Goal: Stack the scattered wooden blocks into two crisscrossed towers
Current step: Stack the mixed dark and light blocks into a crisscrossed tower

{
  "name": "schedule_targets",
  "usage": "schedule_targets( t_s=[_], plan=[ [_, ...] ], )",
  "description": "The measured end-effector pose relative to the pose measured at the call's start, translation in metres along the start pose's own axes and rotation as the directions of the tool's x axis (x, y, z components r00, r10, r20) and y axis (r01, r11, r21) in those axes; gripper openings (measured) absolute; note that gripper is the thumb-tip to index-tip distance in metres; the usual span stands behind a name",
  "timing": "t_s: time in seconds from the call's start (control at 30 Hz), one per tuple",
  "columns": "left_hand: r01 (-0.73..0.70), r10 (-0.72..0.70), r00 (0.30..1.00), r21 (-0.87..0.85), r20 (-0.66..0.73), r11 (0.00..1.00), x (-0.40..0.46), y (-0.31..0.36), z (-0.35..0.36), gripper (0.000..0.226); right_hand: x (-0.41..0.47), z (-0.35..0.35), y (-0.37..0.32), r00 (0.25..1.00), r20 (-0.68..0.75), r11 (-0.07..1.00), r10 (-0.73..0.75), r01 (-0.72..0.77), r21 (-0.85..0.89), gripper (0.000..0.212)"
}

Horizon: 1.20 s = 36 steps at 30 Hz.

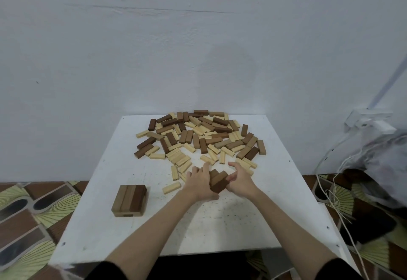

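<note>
Near left on the white bench (pixel 242 224) stands a low stack of dark blocks (pixel 129 200), probably the first tower begun. Further in, the left hand (pixel 199 180) and right hand (pixel 239 179) press a few dark blocks (pixel 218 181) between curled fingers, likely to align them together. Beyond lie the scattered blocks (pixel 198 136). No writing is readable.

Scattered light and dark wooden blocks (pixel 198 136) lie flat toward the far edge; a low crisscrossed stack (pixel 130 200) stands near the left edge.
</note>
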<state>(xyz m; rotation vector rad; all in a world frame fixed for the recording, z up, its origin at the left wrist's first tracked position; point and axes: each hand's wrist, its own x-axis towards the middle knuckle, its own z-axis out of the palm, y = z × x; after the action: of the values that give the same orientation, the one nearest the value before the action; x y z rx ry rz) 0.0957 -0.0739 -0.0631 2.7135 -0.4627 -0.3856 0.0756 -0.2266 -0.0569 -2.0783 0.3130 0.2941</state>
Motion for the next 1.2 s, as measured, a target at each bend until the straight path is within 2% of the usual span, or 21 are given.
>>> schedule_targets(
  t_s=[0.27,0.53,0.63,0.8,1.2],
  plan=[
    [-0.065,0.072,0.994,-0.074,0.084,0.995,-0.021,-0.028,-0.008,0.095,-0.011,0.000,0.002,0.998,0.055,0.999,0.034,-0.034,-0.002,0.066],
    [-0.126,0.126,0.991,-0.004,0.037,0.992,-0.040,-0.028,-0.004,0.102,-0.024,0.005,0.004,0.994,0.104,0.998,0.029,-0.024,-0.054,0.072],
    [-0.094,0.094,0.995,-0.040,0.010,0.995,-0.041,-0.027,-0.001,0.104,-0.029,0.005,0.005,0.987,0.154,0.997,0.037,-0.027,-0.067,0.082],
    [-0.071,0.068,0.997,-0.076,-0.043,0.995,-0.042,-0.023,0.001,0.104,-0.038,0.011,0.002,0.977,0.213,0.987,-0.022,0.056,-0.154,0.103],
    [-0.040,0.033,0.998,-0.125,-0.059,0.991,-0.049,-0.037,-0.002,0.093,-0.034,0.032,-0.004,0.979,0.176,0.990,-0.103,0.117,-0.075,0.089]
  ],
)
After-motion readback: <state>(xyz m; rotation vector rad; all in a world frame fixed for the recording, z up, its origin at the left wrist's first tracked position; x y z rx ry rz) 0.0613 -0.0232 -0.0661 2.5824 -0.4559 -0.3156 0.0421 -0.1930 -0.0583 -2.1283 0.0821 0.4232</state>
